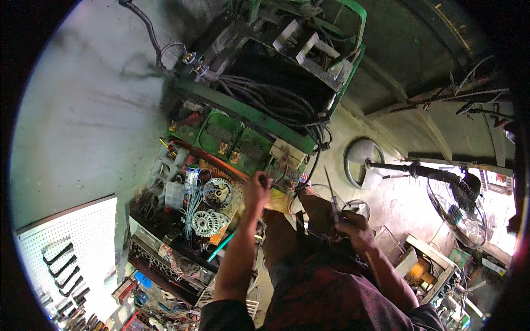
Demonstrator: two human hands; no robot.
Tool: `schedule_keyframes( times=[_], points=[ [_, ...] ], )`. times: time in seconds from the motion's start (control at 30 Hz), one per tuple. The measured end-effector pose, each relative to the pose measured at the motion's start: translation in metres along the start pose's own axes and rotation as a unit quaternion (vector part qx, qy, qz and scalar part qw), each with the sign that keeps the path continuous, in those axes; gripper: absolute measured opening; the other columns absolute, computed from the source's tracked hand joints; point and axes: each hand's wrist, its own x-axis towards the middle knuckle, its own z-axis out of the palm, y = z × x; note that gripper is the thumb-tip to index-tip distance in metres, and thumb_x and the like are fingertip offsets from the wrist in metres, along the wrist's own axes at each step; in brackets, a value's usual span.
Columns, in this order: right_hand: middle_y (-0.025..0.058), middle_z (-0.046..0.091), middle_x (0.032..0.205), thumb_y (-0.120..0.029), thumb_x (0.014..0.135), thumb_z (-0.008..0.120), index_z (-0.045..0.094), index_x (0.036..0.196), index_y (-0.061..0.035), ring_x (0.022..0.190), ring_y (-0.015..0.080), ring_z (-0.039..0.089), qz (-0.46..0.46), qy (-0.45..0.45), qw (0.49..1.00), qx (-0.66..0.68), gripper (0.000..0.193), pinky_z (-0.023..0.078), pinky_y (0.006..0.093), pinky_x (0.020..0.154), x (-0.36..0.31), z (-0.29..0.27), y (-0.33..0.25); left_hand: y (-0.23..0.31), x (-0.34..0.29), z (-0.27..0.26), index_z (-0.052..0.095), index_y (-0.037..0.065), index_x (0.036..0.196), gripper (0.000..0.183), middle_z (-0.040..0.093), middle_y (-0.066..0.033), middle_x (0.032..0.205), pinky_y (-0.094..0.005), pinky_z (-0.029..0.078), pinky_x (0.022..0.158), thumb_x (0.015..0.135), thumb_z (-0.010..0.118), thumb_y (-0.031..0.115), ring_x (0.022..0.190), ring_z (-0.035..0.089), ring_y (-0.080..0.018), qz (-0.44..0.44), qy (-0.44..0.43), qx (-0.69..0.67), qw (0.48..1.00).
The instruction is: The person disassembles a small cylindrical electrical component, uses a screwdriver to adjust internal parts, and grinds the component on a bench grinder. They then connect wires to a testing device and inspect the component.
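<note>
My right hand (353,227) is closed around the dark handle of a thin pointed tool (333,198), perhaps a screwdriver or a soldering iron. Its long shaft points up and away from me. My left hand (258,190) hovers over the front edge of the bench, with curled fingers. Something dark shows at its fingertips, but I cannot make it out. Just left of that hand lie two round metal alternator parts, a silvery slotted housing (207,222) and a darker one (217,193) behind it. A bundle of pale wires (193,207) lies beside them.
Green battery-like boxes (221,132) stand behind the bench under a green metal frame with black cables (276,99). A standing fan (455,209) is at the right, above a wooden crate (425,265). A white pegboard (72,248) with tools hangs at the left.
</note>
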Motion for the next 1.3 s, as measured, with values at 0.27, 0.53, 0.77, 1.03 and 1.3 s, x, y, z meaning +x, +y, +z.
schedule_keyframes(
  times=[0.27, 0.53, 0.77, 1.03, 1.3],
  points=[
    [0.0141, 0.071, 0.092, -0.033, 0.085, 0.072, 0.069, 0.113, -0.0024, 0.086, 0.0242, 0.069, 0.003, 0.061, 0.973, -0.224, 0.042, 0.054, 0.0397, 0.078, 0.035, 0.067, 0.093, -0.054, 0.069, -0.086, 0.065, -0.001, 0.113, 0.034, 0.072, -0.0200, 0.095, -0.0514, 0.056, 0.073, 0.093, 0.073, 0.025, 0.087, 0.071, -0.0401, 0.016, 0.007, 0.171, 0.985],
    [0.0066, 0.068, 0.073, -0.025, 0.093, 0.065, 0.066, 0.124, 0.0002, 0.054, 0.0149, 0.065, 0.005, 0.099, 0.985, -0.138, 0.040, 0.053, 0.0310, 0.049, 0.065, 0.107, 0.090, -0.058, 0.095, -0.079, 0.066, -0.003, 0.107, 0.033, 0.071, -0.0216, 0.096, -0.0535, 0.056, 0.071, 0.094, 0.072, 0.027, 0.086, 0.070, -0.0419, 0.040, -0.043, 0.237, 0.970],
    [0.0073, 0.067, 0.069, -0.027, 0.091, 0.069, 0.074, 0.097, 0.0017, 0.052, 0.0154, 0.064, 0.119, 0.117, 0.982, -0.092, 0.030, 0.050, 0.0316, 0.047, 0.076, 0.109, 0.078, -0.062, 0.102, -0.078, 0.068, -0.002, 0.104, 0.029, 0.072, -0.0217, 0.095, -0.0523, 0.057, 0.071, 0.094, 0.071, 0.025, 0.087, 0.070, -0.0406, 0.025, -0.077, 0.172, 0.982],
    [0.0054, 0.065, 0.069, -0.025, 0.089, 0.072, 0.075, 0.100, 0.0006, 0.048, 0.0133, 0.057, 0.104, 0.122, 0.984, -0.075, 0.028, 0.045, 0.0309, 0.044, 0.074, 0.107, 0.090, -0.070, 0.104, -0.072, 0.071, -0.001, 0.098, 0.026, 0.073, -0.0203, 0.090, -0.0513, 0.057, 0.070, 0.093, 0.072, 0.025, 0.084, 0.072, -0.0399, 0.079, -0.043, 0.234, 0.968],
    [0.0046, 0.064, 0.074, -0.024, 0.085, 0.075, 0.071, 0.120, -0.0019, 0.059, 0.0135, 0.058, 0.008, 0.157, 0.976, -0.151, 0.041, 0.047, 0.0309, 0.054, 0.070, 0.099, 0.119, -0.070, 0.105, -0.072, 0.072, 0.001, 0.100, 0.024, 0.074, -0.0202, 0.092, -0.0498, 0.057, 0.069, 0.091, 0.074, 0.023, 0.086, 0.072, -0.0390, 0.079, -0.037, 0.210, 0.974]
  ],
)
